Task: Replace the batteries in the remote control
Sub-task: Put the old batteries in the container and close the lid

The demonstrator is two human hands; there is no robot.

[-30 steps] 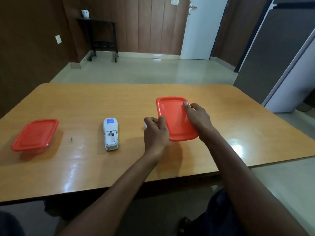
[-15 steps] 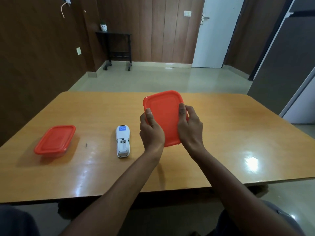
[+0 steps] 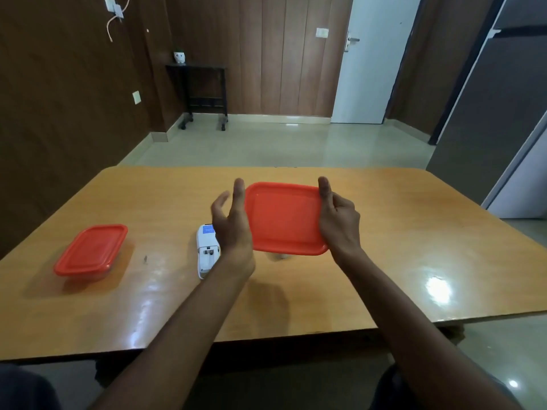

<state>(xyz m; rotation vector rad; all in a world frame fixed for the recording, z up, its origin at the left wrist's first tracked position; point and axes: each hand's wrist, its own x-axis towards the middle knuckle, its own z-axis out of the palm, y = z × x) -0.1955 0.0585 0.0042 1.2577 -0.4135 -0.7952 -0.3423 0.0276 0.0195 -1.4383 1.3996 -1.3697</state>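
Remote control, white plastic (image 3: pixel 207 250), lay battery bay open. Right hand (image 3: pixel 337 220) gripped the raised orange rectangular plastic lid (image 3: pixel 284 217); left hand (image 3: pixel 231 217), nine o'clock, had released, fingers spread.

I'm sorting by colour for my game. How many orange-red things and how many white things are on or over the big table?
Orange-red: 2, the lid held by the right hand, and the lidded box on the table.
White: 1, the remote control, lying on the table with its battery bay open.
Total: 3.
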